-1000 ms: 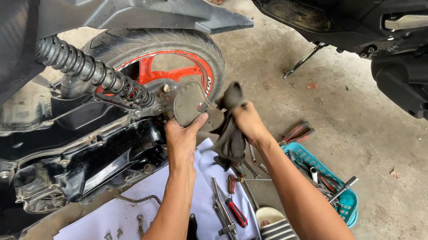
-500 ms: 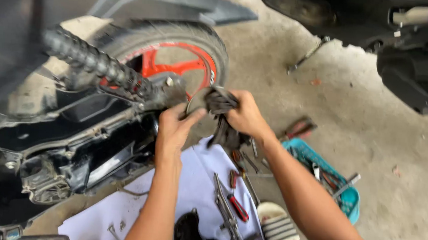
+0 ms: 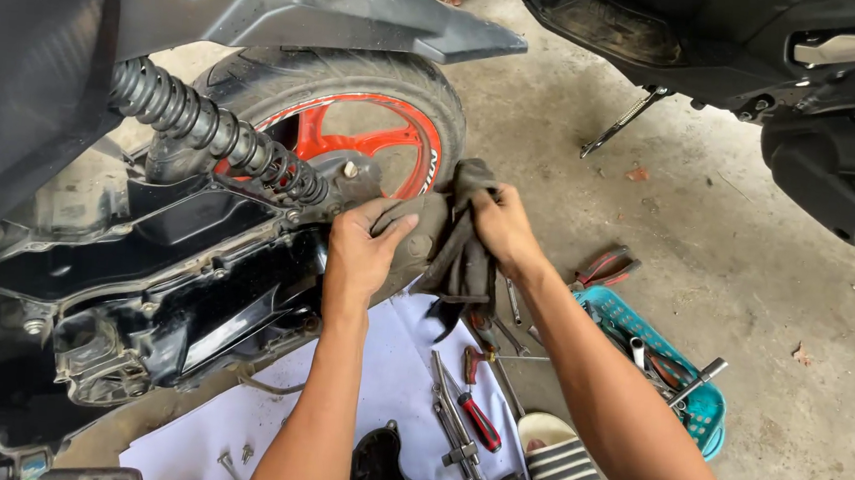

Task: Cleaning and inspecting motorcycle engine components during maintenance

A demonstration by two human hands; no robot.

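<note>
Both hands grasp a dark rag [image 3: 457, 242] beside the rear wheel [image 3: 375, 136]: the left hand [image 3: 362, 250] has fingers [image 3: 393, 230] clenched over its near edge, the right hand [image 3: 503, 230] bunches its top, cloth hanging below.

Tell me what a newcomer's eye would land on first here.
First, the orange-spoked rear wheel of the black scooter at top centre, beside a ribbed black shock absorber. Just below it, the left hand and right hand grip a crumpled dark grey rag. Lower right, a turquoise plastic basket sits on the concrete floor.
</note>
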